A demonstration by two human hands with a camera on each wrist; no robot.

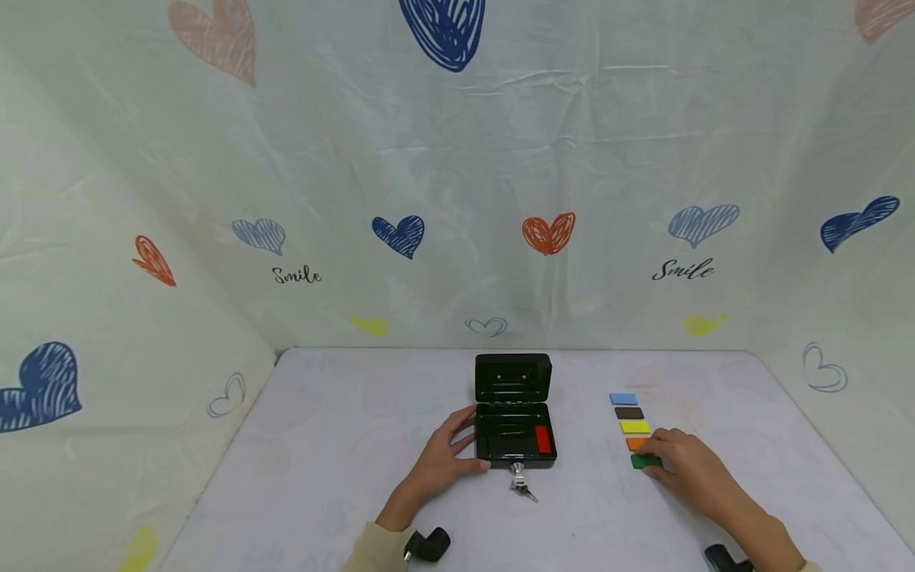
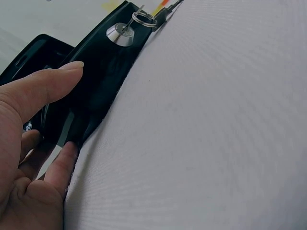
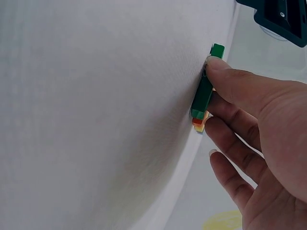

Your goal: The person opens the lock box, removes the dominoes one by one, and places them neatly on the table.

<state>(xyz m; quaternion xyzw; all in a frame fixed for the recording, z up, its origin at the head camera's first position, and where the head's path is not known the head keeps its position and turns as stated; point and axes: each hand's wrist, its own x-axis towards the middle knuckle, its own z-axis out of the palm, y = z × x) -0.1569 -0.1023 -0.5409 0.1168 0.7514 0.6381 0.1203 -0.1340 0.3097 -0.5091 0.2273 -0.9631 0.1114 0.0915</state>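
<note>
A small black cash box (image 1: 511, 429) stands on the table with its lid (image 1: 513, 377) raised. A red block (image 1: 543, 439) lies inside it at the right. My left hand (image 1: 445, 457) holds the box's front left corner, thumb on the front wall and fingers along the left side. Keys (image 1: 525, 491) hang on a ring from the silver lock (image 2: 121, 35) in the box's front. To the right, my right hand (image 1: 686, 469) pinches a green block (image 3: 204, 91) between thumb and fingers. The green block is at the near end of a row, beside an orange block (image 1: 635, 444).
Farther back in the row lie a yellow block (image 1: 635, 427), a dark brown block (image 1: 629, 413) and a blue block (image 1: 623, 399). The white table (image 1: 322, 445) meets a pale curtain (image 1: 457, 175) printed with hearts at its back and sides.
</note>
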